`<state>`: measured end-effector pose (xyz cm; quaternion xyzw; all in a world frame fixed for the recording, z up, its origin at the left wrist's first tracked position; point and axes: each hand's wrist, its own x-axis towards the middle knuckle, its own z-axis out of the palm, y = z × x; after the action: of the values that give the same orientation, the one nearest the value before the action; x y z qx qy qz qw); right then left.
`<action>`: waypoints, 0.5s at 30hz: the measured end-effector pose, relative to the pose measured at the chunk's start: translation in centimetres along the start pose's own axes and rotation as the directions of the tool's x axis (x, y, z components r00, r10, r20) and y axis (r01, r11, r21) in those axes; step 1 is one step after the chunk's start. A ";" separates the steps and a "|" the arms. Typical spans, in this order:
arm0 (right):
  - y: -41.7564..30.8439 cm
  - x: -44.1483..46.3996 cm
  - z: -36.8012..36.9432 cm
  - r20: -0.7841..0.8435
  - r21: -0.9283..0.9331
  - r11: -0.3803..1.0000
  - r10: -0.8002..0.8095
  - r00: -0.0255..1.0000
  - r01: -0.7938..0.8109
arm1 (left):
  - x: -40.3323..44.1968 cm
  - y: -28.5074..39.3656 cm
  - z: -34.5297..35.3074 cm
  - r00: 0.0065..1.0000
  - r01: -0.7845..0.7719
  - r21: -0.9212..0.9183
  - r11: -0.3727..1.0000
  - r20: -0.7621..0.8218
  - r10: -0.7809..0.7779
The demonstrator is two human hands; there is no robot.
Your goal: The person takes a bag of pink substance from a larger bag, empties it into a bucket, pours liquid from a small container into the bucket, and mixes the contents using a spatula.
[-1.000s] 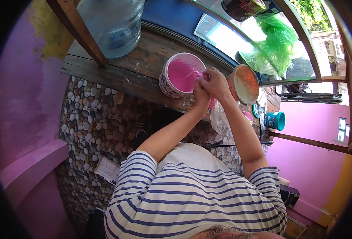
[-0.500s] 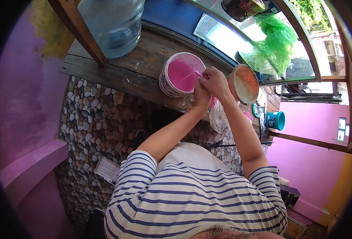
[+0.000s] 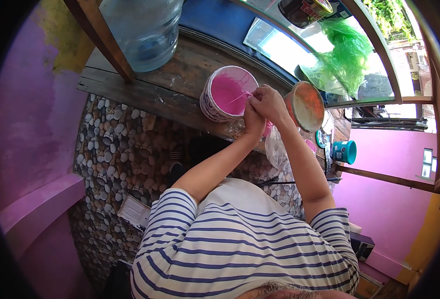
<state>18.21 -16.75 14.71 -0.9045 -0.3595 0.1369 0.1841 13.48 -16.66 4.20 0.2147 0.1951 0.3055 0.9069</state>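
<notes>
A white bucket with pink paint inside stands on the wooden bench. Beside its right rim my two hands are pressed together. My left hand is closed below, and my right hand is closed above it with the fingertips pinched. Between them they grip a pink-stained plastic bag, whose clear part hangs below my hands. A pink twisted end with a thin strand sticks out from the fingertips over the bucket's opening. My fingers hide most of the gripped part.
An orange-stained bowl-like container stands just right of my hands. A large water jug is at the bench's left, by a wooden post. A teal bucket sits farther right. Green plastic bags lie behind the glass.
The hands stay together by the bucket with only slight finger movement. The clear hanging part of the bag has swung a little to the right.
</notes>
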 end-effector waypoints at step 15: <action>1.3 1.8 -1.0 0.179 0.129 0.992 -0.012 0.984 -0.011 | 0.8 -0.9 -1.0 0.991 -0.049 0.320 0.946 -0.103 0.087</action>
<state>20.65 -16.62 14.86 -0.8745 -0.3653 0.2409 0.2092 14.00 -16.55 2.73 0.3462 0.2863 0.3131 0.8367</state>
